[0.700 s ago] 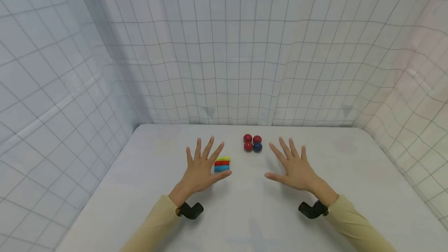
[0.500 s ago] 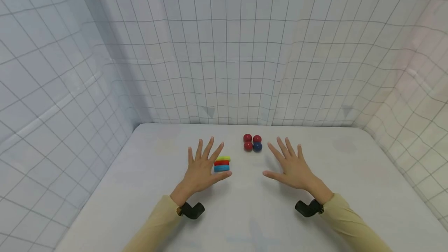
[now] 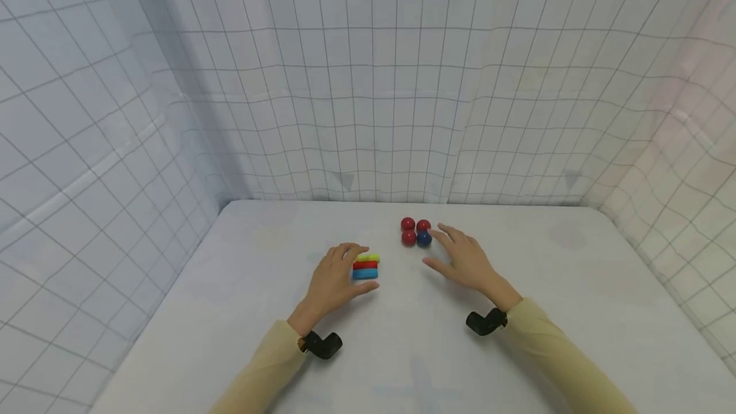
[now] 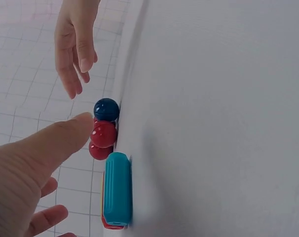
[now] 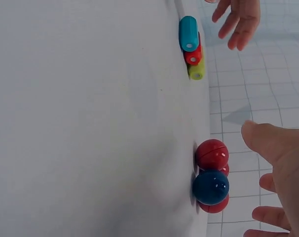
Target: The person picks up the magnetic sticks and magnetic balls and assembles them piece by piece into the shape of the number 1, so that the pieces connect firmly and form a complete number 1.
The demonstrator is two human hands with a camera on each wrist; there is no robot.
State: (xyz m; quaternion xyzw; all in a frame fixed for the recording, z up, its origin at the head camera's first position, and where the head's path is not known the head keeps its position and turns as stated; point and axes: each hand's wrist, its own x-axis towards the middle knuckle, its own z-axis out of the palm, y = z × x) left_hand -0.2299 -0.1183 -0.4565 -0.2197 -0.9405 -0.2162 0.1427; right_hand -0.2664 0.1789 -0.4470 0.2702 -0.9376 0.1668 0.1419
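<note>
My left hand [image 3: 331,280] hovers just left of three short ridged cylinders, its fingers loosely bent and holding nothing. They lie side by side: a blue one [image 3: 365,274] nearest me, a red one [image 3: 365,265] in the middle, a yellow-green one [image 3: 370,258] farthest. Its fingertips partly cover the yellow-green cylinder in the head view. My right hand [image 3: 467,262] reaches toward a dark blue ball [image 5: 210,187], fingers relaxed and spread from the thumb. In the right wrist view a gap shows between thumb and balls. Three red balls [image 3: 408,237] cluster against the blue one.
A white table [image 3: 402,350] carries everything, with white grid-patterned curtains [image 3: 368,82] behind it and on both sides. Black cameras [image 3: 323,345] are strapped to both wrists.
Both hands had widely spread, straight fingers before. The left fingers have bent toward the cylinders, and the right hand has moved left toward the balls with fingers drawn closer together.
</note>
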